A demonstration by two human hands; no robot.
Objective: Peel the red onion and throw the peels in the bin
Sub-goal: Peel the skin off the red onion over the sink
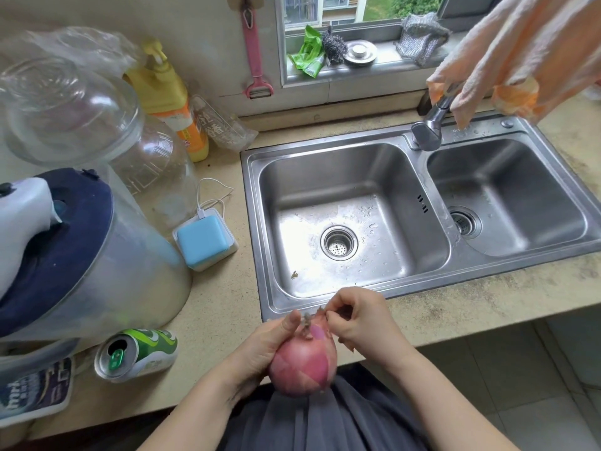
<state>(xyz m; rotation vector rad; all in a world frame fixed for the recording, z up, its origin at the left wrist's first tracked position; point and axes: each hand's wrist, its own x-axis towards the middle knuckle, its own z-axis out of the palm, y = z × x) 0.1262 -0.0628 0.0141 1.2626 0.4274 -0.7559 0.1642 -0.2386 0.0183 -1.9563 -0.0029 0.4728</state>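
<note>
- Left hand (pixel 260 349) cups the red onion (pixel 302 362), fingers curled round it, at 6 o'clock over the surface's (pixel 227 304) front edge.
- Right hand (pixel 357 320) fingers pinch dry peel at the onion's tip.
- Sink (pixel 257 255) rim just beyond, at 12 o'clock.

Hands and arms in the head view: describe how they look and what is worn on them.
Both hands, left hand and right hand, are bare: no gloves, and no rings, watch or bracelet that I can make out. The forearms are uncovered as far as the picture's lower edge, with no sleeve showing. The nails look short and unpainted, though they are small in this view.
</note>
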